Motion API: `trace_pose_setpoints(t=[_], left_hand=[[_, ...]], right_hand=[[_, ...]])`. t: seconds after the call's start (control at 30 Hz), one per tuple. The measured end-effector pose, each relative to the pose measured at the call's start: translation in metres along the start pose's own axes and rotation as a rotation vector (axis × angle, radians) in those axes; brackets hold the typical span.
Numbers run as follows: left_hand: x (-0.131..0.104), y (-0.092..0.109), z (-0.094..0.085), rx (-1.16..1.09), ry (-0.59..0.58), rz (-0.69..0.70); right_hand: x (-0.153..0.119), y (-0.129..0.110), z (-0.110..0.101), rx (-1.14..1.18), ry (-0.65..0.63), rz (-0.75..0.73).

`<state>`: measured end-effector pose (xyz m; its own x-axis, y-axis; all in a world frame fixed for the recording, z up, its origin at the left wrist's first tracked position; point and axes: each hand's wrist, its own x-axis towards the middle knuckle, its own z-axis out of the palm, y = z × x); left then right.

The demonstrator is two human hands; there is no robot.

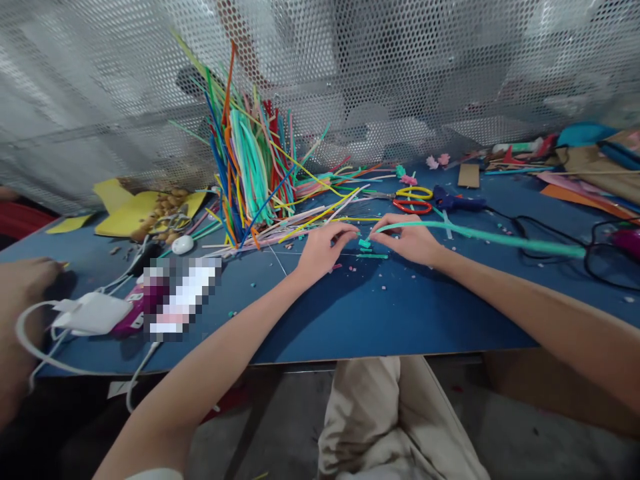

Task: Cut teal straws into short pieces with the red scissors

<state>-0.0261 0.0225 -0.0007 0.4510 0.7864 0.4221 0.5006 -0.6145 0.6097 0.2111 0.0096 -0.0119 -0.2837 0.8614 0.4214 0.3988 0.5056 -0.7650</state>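
A long mint-green fuzzy strip (505, 239) is lying across the right half of the frame, its near end ending up between the fingertips of the right hand (407, 241), just right of centre. The right hand is pinching that end between thumb and forefinger, while the strip is arching over the back of the hand and trailing toward the right edge. Facing it, the left hand (323, 250) is holding its thumb and forefinger close together, almost meeting the right fingertips; whether anything is sitting between them, I cannot tell. Just below the gap between the hands, a small green tuft (365, 244) is resting near both sets of fingertips, and a short green piece (373, 256) is lying directly under it. Tiny scraps are dotting the blue tabletop (320, 323) around them. Above the right hand, scissors (413, 211) with one yellow and one red loop are lying beside a dark blue glue gun (457, 200). Above the left hand, loose coloured strips (320, 217) are spreading out from a tall upright bundle (250, 167) in the upper left-centre. Farther left, yellow sheets (130, 212) are lying beneath brown lumps (167, 203), with a white charger (95, 312) sitting lower down. At the left edge, another person's hand (33, 273) is resting near the tabletop. Across the top, a perforated metal screen (400, 80) is standing behind everything.
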Motion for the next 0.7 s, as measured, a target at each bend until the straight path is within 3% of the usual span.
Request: trace_pose_setpoints(t=[0.23,0.5,0.7], left_hand=[[-0.005,0.007,0.007,-0.301,0.114,-0.204],[-0.005,0.009,0.014,-0.508,0.010,-0.236],[-0.004,0.014,0.011,-0.483,-0.063,-0.299]], right_hand=[[-0.002,-0.008,0.010,0.307,0.125,0.139],[-0.004,-0.015,0.017,0.333,0.204,0.171],[-0.003,-0.010,0.019,0.360,0.136,0.122]])
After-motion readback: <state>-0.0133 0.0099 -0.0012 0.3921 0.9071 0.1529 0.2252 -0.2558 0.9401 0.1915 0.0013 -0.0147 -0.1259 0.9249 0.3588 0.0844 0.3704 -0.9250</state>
